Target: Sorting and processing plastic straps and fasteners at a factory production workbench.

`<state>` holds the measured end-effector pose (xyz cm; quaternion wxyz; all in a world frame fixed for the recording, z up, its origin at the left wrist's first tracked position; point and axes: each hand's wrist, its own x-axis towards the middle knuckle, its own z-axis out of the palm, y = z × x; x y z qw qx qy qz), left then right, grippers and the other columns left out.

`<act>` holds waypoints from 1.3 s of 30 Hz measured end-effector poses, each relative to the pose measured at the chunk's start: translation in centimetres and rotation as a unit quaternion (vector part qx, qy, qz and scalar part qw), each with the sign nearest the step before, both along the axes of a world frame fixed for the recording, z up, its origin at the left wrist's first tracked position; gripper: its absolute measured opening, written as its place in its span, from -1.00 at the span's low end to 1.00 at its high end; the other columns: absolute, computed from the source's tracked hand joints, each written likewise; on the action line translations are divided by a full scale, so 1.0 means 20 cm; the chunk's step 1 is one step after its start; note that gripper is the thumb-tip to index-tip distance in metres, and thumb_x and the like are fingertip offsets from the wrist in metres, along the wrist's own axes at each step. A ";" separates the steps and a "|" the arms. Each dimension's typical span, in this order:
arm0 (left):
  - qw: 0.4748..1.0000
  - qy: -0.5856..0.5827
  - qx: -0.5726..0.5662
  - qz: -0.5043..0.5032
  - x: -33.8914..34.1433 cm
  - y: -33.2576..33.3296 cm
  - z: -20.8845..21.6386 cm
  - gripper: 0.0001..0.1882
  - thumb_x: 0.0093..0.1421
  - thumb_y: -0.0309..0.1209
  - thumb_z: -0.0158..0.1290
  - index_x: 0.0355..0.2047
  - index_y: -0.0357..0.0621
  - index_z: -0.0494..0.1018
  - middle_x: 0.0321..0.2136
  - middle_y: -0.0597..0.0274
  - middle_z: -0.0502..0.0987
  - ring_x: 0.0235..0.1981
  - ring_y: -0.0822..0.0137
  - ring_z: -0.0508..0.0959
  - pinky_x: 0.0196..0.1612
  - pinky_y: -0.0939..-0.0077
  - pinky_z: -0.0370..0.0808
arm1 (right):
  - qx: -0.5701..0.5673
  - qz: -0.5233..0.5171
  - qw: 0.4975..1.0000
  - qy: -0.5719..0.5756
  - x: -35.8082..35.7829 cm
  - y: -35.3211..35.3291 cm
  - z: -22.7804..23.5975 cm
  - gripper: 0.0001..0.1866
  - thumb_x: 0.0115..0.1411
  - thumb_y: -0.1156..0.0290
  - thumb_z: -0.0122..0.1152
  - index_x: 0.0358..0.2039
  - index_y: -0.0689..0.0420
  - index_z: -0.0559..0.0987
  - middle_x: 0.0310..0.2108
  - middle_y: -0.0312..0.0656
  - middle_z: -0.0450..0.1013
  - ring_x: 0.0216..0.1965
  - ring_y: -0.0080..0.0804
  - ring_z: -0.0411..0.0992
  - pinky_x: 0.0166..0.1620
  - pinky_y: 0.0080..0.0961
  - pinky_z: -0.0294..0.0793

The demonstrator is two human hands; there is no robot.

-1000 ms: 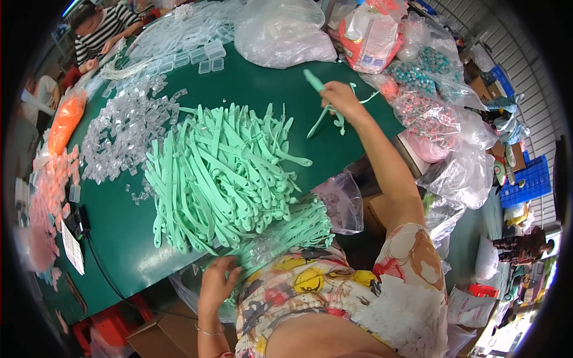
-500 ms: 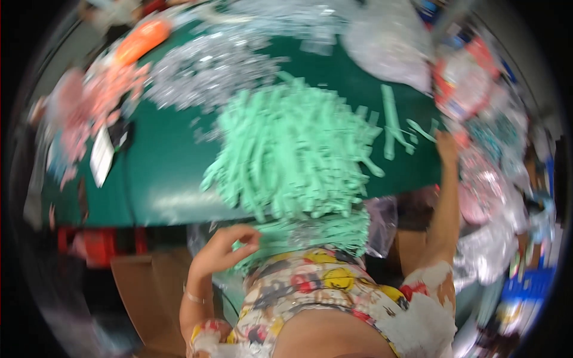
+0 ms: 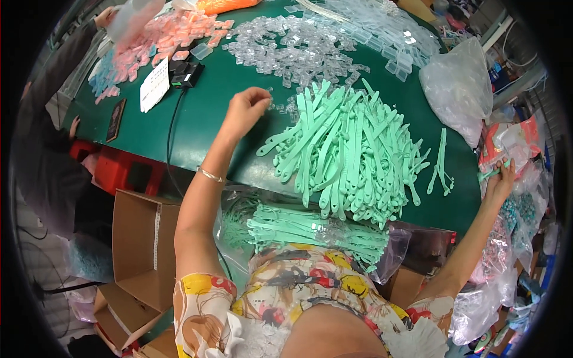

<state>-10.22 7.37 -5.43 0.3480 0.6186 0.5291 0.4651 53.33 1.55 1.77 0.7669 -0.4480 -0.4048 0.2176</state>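
A large heap of mint-green plastic straps with rounded ends lies on the green table. My right hand is closed on a mint-green piece, probably one of these straps, at the table's right edge. A few loose straps lie between that hand and the heap. My left hand is over the table left of the heap, fingers pinched, beside small clear plastic pieces. Whatever its fingertips hold, if anything, is hidden. More straps lie bundled across my lap.
Clear plastic parts are piled at the back, orange-pink pieces farther left. A black device trails a cable. A co-worker's hand touches a translucent bag. Plastic bags crowd the right; a cardboard box stands at lower left.
My left hand has risen from near my lap to over the table, beside the clear pieces. My right hand now has a green piece in it at the table's right edge. The view has shifted.
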 end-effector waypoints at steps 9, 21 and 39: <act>0.973 0.226 -0.034 0.004 0.27 0.06 0.09 -0.73 -0.02 -0.21 0.05 -0.51 -0.19 0.51 -0.60 0.13 0.51 -0.50 0.21 0.52 -0.40 0.40 0.41 | -0.075 0.159 0.984 0.015 -0.50 -0.17 0.24 -0.50 0.14 0.56 -0.07 0.11 0.33 0.13 -0.29 -0.20 0.31 -0.42 -0.58 0.22 -0.34 -0.72 0.27; 0.961 0.250 0.045 -0.106 0.63 -0.08 0.14 -0.69 -0.04 -0.15 0.05 -0.55 -0.17 0.48 -0.56 0.10 0.49 -0.48 0.10 0.48 -0.42 0.27 0.38 | -0.130 0.368 0.913 0.117 -0.98 -0.37 0.15 -0.65 0.16 0.44 -0.07 -0.05 0.29 0.24 -0.57 -0.33 0.16 -0.67 -0.65 0.04 -0.64 -0.75 0.00; 0.983 -0.033 0.036 -0.178 0.85 -0.14 0.25 -0.86 -0.07 -0.43 0.03 -0.59 -0.28 0.41 -0.69 0.28 0.41 -0.63 0.52 0.38 -0.55 0.63 0.32 | -0.187 0.460 0.833 0.244 -1.36 -0.24 -0.06 -0.84 0.13 0.41 0.00 -0.28 0.16 0.34 -0.60 -0.32 0.22 -0.64 -0.58 0.20 -0.57 -0.64 0.18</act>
